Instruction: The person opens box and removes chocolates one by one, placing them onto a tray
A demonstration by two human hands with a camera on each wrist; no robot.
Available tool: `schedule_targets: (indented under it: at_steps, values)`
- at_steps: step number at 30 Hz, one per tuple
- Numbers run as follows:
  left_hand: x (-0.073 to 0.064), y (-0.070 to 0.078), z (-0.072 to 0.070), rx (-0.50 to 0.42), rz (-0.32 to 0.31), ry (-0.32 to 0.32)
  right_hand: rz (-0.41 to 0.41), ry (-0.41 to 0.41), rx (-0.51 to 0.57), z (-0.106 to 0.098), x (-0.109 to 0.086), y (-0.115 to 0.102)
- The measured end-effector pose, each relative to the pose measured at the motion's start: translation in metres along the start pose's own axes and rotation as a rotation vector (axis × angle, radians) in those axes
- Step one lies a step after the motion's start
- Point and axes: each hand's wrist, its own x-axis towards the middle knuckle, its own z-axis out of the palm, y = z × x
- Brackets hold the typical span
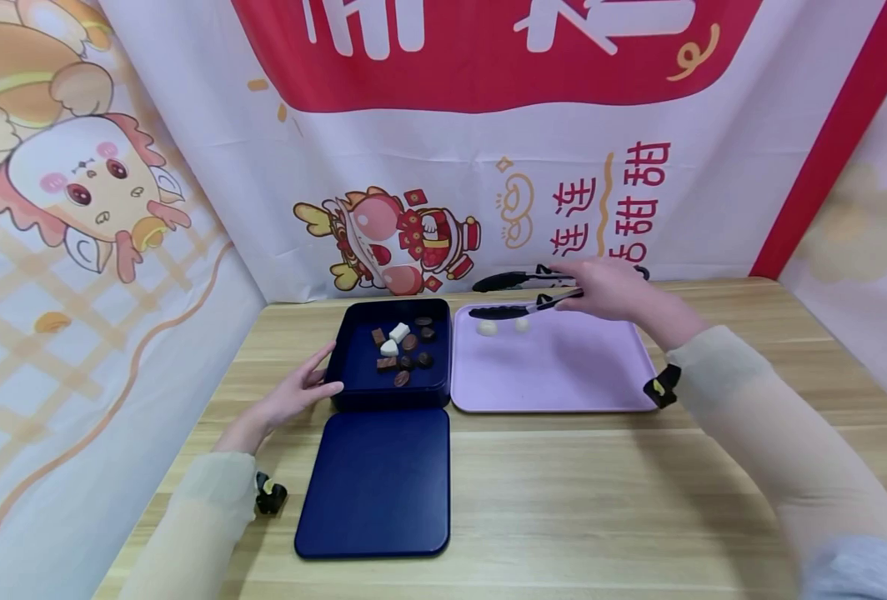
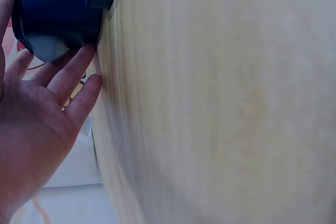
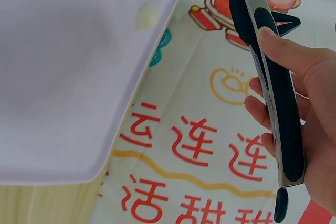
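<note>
A dark blue square box (image 1: pixel 391 401) stands at the table's back left, with several brown, dark and white chocolates (image 1: pixel 409 342) lying in it. My left hand (image 1: pixel 297 396) touches the box's left side with fingers spread; in the left wrist view, extended fingers (image 2: pixel 73 74) meet its corner. Black-and-metal tongs (image 3: pixel 275 93) are gripped in my right hand (image 1: pixel 608 287), thumb on one arm. The tongs' black tips stand apart, above the back left of a lilac tray (image 1: pixel 563 375). Two pale chocolates (image 1: pixel 487 328) lie near there, and nothing shows between the tips.
A flat dark blue lid (image 1: pixel 376 487) lies in front of the box. Box and tray stand side by side on the wooden table (image 1: pixel 563 500). A printed cloth wall (image 1: pixel 533 150) rises right behind them, and another (image 1: pixel 76 333) bounds the left.
</note>
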Motion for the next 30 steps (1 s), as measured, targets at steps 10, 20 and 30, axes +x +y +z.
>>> schedule_targets:
  at_steps: [10,20,30]
  values:
    - [0.000,0.001,0.002,0.002,-0.002,0.004,-0.058,0.023,0.032,-0.001,0.016,-0.022]
    - [0.000,0.002,0.001,0.000,0.003,0.009,-0.141,-0.006,-0.015,0.005,0.039,-0.057]
    - [0.002,-0.002,0.000,0.000,-0.005,0.004,-0.223,-0.044,-0.076,0.019,0.055,-0.080]
